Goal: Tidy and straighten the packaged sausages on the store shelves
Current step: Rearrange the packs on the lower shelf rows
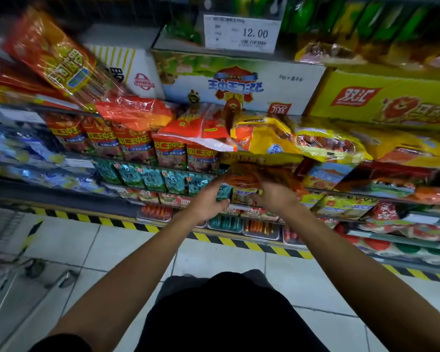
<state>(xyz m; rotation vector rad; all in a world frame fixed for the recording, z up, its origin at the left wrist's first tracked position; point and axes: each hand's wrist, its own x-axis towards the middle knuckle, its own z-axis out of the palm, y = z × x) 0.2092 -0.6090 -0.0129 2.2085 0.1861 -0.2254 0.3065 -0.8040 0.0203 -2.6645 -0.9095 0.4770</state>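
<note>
Both hands reach to a blurred orange sausage pack (249,175) in front of the middle shelf. My left hand (208,199) holds its left end, fingers curled up around it. My right hand (273,194) grips its right side from below. Red sausage packs (135,142) stand in a row on the shelf to the left. Yellow sausage bags (269,138) lie piled askew above the held pack. A loose red bag (203,128) lies tilted on top of the red row. A long orange pack (59,57) leans at the upper left.
Cardboard cartons (239,82) and a yellow carton (386,97) sit on the top shelf under a 12.00 price tag (241,33). Teal snack packs (148,176) fill a lower shelf. Trays of sausages (226,223) line the bottom. A trolley (13,275) stands at the left on the tiled floor.
</note>
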